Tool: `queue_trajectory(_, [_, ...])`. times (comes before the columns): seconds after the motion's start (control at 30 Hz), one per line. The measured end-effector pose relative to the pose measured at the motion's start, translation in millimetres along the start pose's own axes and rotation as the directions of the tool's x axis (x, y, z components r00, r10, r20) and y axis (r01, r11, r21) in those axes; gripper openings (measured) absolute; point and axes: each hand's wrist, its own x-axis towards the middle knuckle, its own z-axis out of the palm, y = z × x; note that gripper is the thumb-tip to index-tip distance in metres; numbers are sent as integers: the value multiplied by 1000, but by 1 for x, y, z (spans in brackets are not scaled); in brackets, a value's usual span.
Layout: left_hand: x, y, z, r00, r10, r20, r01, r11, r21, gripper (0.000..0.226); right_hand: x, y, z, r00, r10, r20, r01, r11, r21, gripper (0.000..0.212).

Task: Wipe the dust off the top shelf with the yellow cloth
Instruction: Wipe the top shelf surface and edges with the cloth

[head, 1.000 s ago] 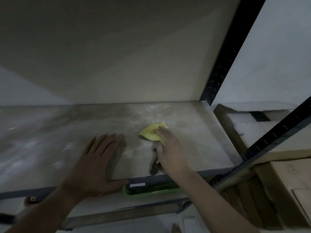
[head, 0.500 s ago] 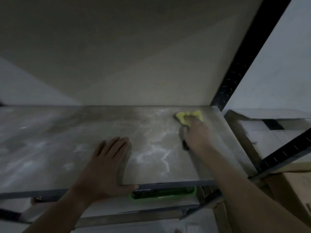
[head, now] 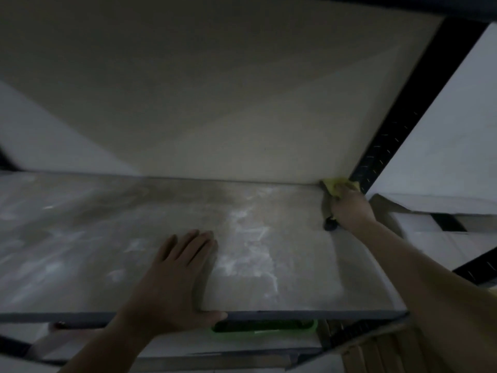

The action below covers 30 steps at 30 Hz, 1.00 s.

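The top shelf [head: 107, 238] is a grey board streaked with white dust, seen in dim light. My right hand [head: 349, 208] reaches to the far right back corner and presses the yellow cloth [head: 334, 185] against the board where it meets the wall; only the cloth's far edge shows past my fingers. My left hand [head: 174, 281] lies flat, fingers straight, on the shelf near its front edge, thumb along the rim.
A black perforated upright [head: 398, 125] rises at the right back corner. A pale wall [head: 215, 90] closes the back. Below the front rim sits a green tray [head: 263, 328]. Cardboard boxes [head: 435, 211] stand to the right.
My right hand has slid the cloth from the middle front of the shelf away and to the right into the back corner. My left hand stayed flat near the front edge.
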Motion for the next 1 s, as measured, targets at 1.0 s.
queue_trajectory(1.0, [1, 4, -5, 1000, 0, 5, -1, 999, 39, 124, -91, -82, 32, 941, -320, -110, 335, 925, 180, 37])
